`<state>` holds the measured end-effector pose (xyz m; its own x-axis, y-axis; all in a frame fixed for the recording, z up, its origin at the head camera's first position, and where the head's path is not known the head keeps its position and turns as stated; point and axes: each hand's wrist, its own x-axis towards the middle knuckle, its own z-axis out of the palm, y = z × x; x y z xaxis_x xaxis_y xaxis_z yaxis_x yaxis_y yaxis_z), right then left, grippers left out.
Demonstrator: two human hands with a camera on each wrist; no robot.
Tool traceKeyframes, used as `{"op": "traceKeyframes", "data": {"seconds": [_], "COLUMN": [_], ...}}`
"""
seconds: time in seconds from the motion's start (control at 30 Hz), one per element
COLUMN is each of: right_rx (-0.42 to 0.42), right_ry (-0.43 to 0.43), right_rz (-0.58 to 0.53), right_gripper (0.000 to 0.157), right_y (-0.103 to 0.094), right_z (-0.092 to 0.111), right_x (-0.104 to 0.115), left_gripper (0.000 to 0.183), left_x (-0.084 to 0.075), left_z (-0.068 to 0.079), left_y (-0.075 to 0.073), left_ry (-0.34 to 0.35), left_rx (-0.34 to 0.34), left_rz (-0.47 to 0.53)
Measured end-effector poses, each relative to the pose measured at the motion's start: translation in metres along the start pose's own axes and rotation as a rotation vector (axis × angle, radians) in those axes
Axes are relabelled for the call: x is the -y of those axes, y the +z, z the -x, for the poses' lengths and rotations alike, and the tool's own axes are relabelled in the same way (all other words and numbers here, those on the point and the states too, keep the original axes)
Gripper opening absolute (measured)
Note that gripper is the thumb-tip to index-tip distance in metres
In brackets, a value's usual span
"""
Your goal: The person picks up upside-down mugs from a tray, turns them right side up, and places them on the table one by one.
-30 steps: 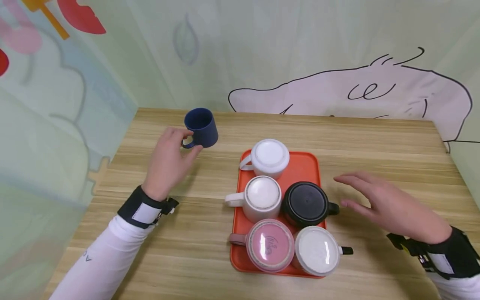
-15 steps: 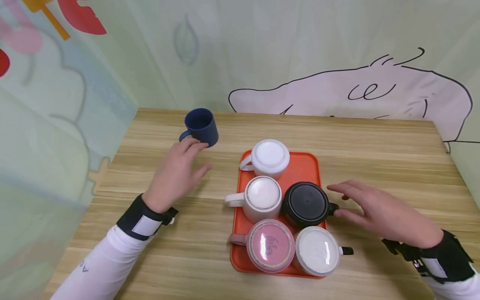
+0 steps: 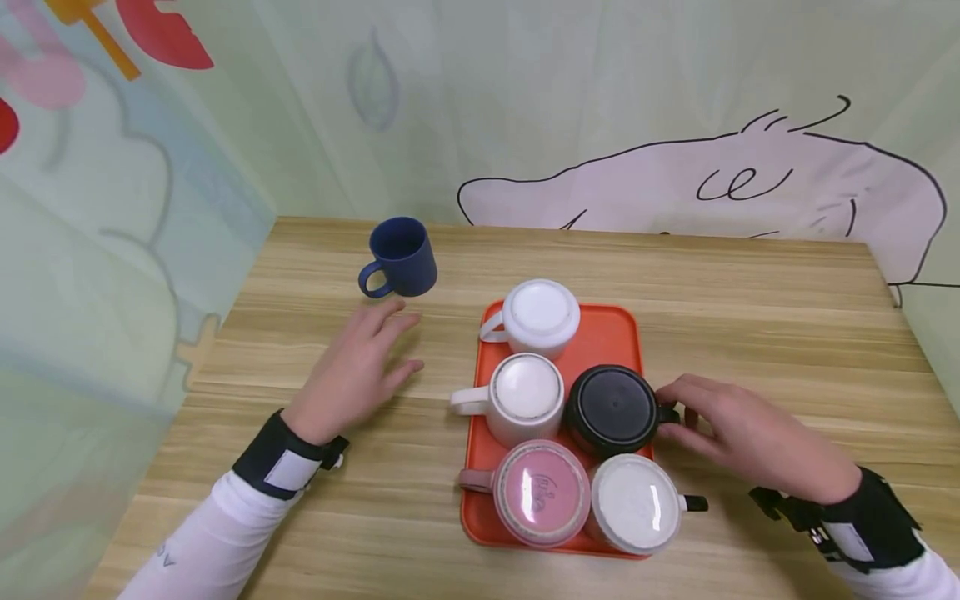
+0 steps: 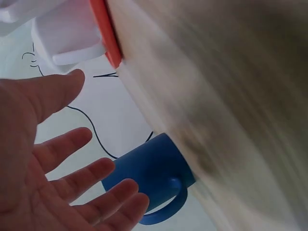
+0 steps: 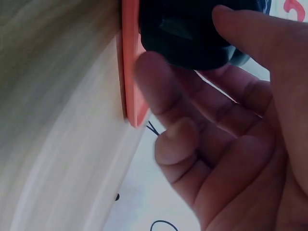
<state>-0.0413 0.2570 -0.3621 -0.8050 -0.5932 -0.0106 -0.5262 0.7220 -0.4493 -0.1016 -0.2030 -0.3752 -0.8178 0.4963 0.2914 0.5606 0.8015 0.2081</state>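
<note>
A dark blue mug [image 3: 403, 258] stands upright on the table near its back edge, handle toward the left. My left hand [image 3: 352, 367] hovers just in front of it with fingers spread and holds nothing; the left wrist view shows a gap between the palm and the blue mug [image 4: 154, 173]. On the red tray [image 3: 600, 329], a black mug [image 3: 613, 408] sits upside down, its handle pointing right. My right hand [image 3: 750, 433] has thumb and fingers on either side of that handle, pinching it. In the right wrist view the fingers curl beneath the black mug [image 5: 187, 33].
Upside down on the same tray are a white mug [image 3: 540, 312] at the back, another white mug [image 3: 525, 392], a pink mug [image 3: 542, 492] and a white mug with a black handle [image 3: 637, 504]. A printed curtain [image 3: 562, 100] hangs behind the table [image 3: 757, 308].
My left hand has let go of the blue mug's handle and drawn back toward me. My right hand has moved left onto the black mug's handle. The mugs have stayed put.
</note>
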Motion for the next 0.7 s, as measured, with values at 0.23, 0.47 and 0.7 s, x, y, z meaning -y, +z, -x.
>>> {"op": "traceKeyframes", "data": {"seconds": [0.23, 0.47, 0.7], "right_rx": [-0.039, -0.164, -0.181], "right_ry": [-0.021, -0.112, -0.105], "right_rz": [-0.054, 0.024, 0.072], "right_gripper": [0.018, 0.021, 0.027], "right_y": [0.003, 0.000, -0.011], "right_z": [0.001, 0.001, 0.001], "right_x": [-0.001, -0.001, 0.000], "left_gripper": [0.059, 0.059, 0.059], "left_x": [-0.002, -0.008, -0.014], "left_z": [0.007, 0.010, 0.009], "left_y": [0.006, 0.006, 0.002], "left_ry": [0.020, 0.040, 0.038], "left_rx": [0.001, -0.015, -0.023], "left_rz": [0.013, 0.031, 0.036]}}
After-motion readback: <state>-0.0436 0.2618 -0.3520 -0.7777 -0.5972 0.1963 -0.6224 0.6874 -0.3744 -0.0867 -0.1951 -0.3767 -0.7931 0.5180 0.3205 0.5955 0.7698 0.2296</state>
